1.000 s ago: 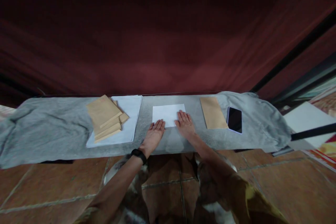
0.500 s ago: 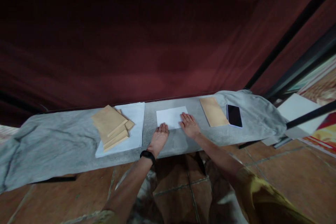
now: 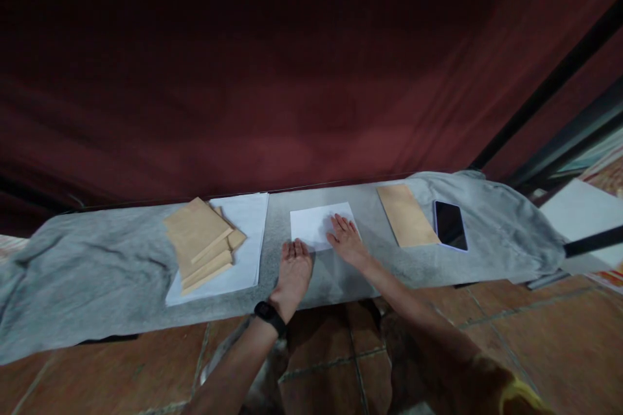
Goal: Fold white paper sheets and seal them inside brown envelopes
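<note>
A folded white sheet of paper (image 3: 316, 224) lies in the middle of a low surface covered with grey cloth (image 3: 97, 272). My right hand (image 3: 346, 241) lies flat on the sheet's near right corner, fingers stretched out. My left hand (image 3: 293, 272), with a black watch on the wrist, rests flat on the cloth just short of the sheet's near left edge, fingers together and extended. Neither hand holds anything.
To the left, a stack of brown envelopes (image 3: 199, 243) sits on a pile of white sheets (image 3: 243, 233). On the right lie a single brown envelope (image 3: 406, 215) and a dark phone (image 3: 450, 225). A dark red curtain hangs behind. Tiled floor lies below.
My left hand has slid back from the sheet's edge toward me. My right hand stays on the paper. The camera view has shifted slightly.
</note>
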`<control>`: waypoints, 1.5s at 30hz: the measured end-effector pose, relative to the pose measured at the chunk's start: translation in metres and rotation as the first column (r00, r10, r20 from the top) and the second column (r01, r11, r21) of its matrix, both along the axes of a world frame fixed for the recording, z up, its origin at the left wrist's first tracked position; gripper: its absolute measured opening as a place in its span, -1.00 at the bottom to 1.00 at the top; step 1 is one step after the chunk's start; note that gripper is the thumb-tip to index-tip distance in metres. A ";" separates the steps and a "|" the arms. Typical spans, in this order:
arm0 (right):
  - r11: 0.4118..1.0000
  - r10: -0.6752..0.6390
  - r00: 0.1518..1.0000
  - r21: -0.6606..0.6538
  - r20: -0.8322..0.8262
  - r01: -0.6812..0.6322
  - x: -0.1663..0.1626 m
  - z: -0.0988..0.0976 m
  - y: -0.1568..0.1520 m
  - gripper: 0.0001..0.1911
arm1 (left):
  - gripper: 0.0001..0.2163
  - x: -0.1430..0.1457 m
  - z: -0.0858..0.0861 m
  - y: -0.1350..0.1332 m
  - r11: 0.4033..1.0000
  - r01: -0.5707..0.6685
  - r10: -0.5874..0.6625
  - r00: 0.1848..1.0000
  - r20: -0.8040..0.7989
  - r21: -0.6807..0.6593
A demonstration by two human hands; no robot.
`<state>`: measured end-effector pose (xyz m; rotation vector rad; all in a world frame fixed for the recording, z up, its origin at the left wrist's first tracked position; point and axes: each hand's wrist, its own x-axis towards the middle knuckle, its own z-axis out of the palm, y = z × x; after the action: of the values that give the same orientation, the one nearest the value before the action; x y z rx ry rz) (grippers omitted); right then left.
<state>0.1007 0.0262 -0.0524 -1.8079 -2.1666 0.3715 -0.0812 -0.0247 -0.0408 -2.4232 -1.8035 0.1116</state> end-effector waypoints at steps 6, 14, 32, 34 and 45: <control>0.992 0.100 0.988 0.089 -0.117 -0.090 -0.017 0.002 0.012 -0.41 | -0.46 0.031 0.011 0.028 0.999 -0.049 0.043 0.970 0.238 0.017; 0.981 0.141 0.987 0.145 -0.081 -0.128 -0.019 -0.010 0.016 -0.39 | -0.44 0.039 -0.019 0.058 0.997 -0.082 0.077 0.954 0.290 0.004; 0.991 0.037 0.998 0.128 0.045 -0.043 -0.023 -0.013 0.044 -0.42 | -0.46 0.035 -0.028 0.085 0.996 -0.058 0.039 0.965 0.261 0.064; 0.988 0.035 0.998 0.146 0.056 -0.043 -0.018 -0.014 0.042 -0.42 | -0.47 0.035 -0.029 0.085 0.995 -0.058 0.032 0.961 0.275 0.085; 0.977 -0.007 0.998 0.212 0.061 -0.006 0.006 -0.024 0.031 -0.35 | -0.44 0.021 -0.023 0.075 0.992 -0.104 0.082 0.962 0.261 0.071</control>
<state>0.1066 0.0575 -0.0762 -1.7225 -2.1539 0.0811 -0.0606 0.0506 -0.0638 -2.3870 -1.9815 -0.2799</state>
